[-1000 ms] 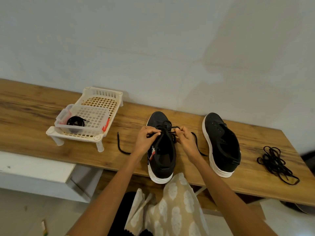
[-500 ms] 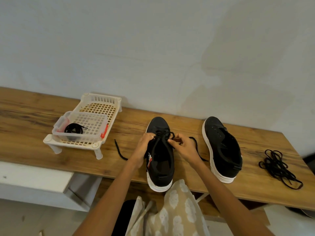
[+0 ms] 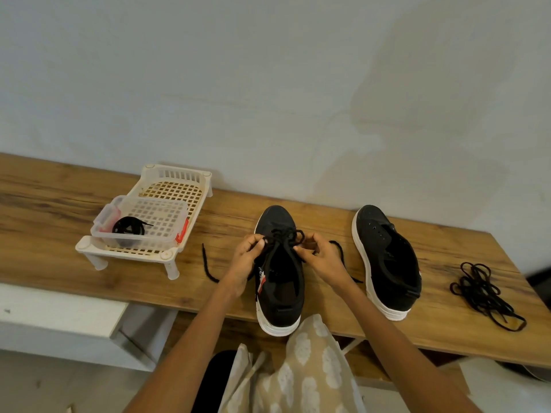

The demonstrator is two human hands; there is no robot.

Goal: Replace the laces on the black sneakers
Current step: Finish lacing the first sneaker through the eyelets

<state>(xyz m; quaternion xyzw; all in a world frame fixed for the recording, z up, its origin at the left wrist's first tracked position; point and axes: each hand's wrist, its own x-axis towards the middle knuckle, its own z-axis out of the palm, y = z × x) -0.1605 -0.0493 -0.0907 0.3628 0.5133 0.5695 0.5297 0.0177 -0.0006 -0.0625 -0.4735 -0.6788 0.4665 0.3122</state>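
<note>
Both our hands, left hand (image 3: 249, 257) and right hand (image 3: 320, 257), pinch the lace (image 3: 287, 235) on the near sneaker (image 3: 278, 281) (only its toe rows threaded); the second sneaker (image 3: 387, 263) waits laceless.

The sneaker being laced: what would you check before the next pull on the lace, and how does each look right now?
1. Both hands on the lace: left hand and right hand pinch it. Ok.
2. Sneaker flat on the table: ok.
3. Free lace ends untangled: left end lies loose. Ok.
4. Lace crossed evenly through the eyelets: cannot tell.
5. Second sneaker laced: not ok, its eyelets are bare.
</note>
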